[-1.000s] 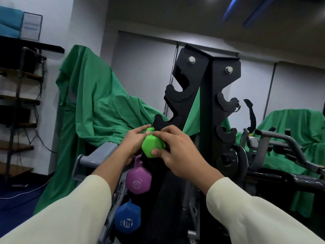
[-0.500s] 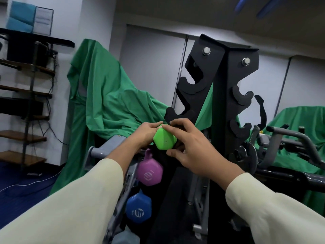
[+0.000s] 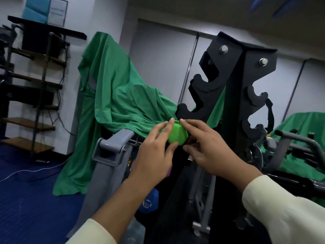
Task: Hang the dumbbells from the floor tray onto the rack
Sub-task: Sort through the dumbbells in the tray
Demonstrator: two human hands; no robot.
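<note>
A bright green dumbbell (image 3: 177,136) sits at a lower hook of the black rack (image 3: 233,95), just under a padded cradle. My left hand (image 3: 153,155) pinches its near head, fingers over the top and thumb beneath. From the right, my right hand (image 3: 211,148) holds it the same way. Lower on the rack a blue dumbbell (image 3: 149,203) hangs, partly behind my left forearm. A sliver of a purple dumbbell (image 3: 169,171) shows beside my left wrist. The upper cradles hold nothing. The floor tray is out of view.
A green cloth (image 3: 119,103) drapes equipment behind the rack. A grey machine frame (image 3: 110,147) stands close on the left. Dark shelving (image 3: 35,85) lines the left wall above blue floor (image 3: 26,199). Grey machine handles (image 3: 290,147) crowd the right.
The view has shifted left and closer. My left hand has slid forward over the green dumbbell's near head, now covering most of the purple dumbbell. The green dumbbell stays at the same hook.
</note>
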